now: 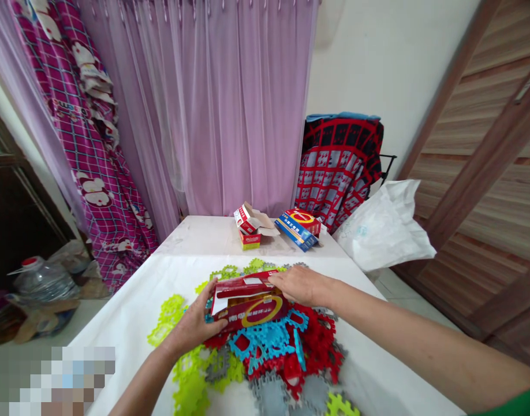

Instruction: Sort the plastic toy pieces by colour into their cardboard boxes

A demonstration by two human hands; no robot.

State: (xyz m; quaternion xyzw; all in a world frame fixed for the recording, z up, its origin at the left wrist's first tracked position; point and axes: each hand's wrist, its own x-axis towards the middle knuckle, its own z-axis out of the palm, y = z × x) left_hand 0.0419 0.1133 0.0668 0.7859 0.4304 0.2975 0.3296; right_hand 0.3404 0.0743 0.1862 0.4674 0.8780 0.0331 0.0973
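Observation:
A red cardboard box with a yellow ring printed on its front is held just over a heap of plastic interlocking pieces. My left hand grips its left end, thumb on the front face. At the upper right corner, my right hand is closed on the box edge. The top looks partly open, with a white strip and something yellowish inside that I cannot make out. Beneath and around it lie blue pieces, red pieces, yellow-green pieces and grey pieces.
On the white-covered table, an opened small carton and a blue-and-red box stand at the far end. A white plastic bag hangs beyond the right edge. A water jug is on the floor at left.

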